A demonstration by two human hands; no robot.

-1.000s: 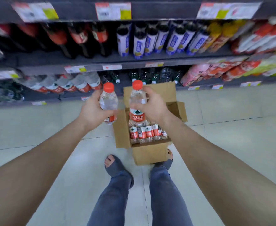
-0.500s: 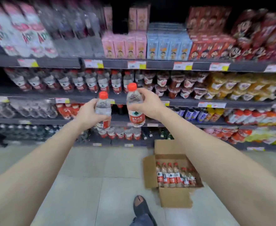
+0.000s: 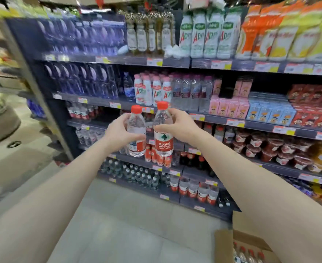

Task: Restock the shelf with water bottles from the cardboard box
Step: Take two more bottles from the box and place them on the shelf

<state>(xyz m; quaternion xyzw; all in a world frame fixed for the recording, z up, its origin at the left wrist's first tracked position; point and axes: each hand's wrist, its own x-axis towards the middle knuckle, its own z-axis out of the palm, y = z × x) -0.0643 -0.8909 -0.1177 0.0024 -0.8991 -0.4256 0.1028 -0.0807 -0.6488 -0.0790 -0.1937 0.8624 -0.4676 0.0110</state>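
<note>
Bottles stand upright in the air before the shelf [image 3: 137, 161], one per hand. The left hand [image 3: 121, 132] wraps the left bottle [image 3: 137, 123] at mid-body, and the right hand [image 3: 179, 124] curls round the shoulder of the right bottle [image 3: 163, 143]. The box [image 3: 224, 243] sits on the floor at lower right. Matching red-label stock shows just behind, so aim there, probably; set each base flat, label outward, without knocking neighbours
</note>
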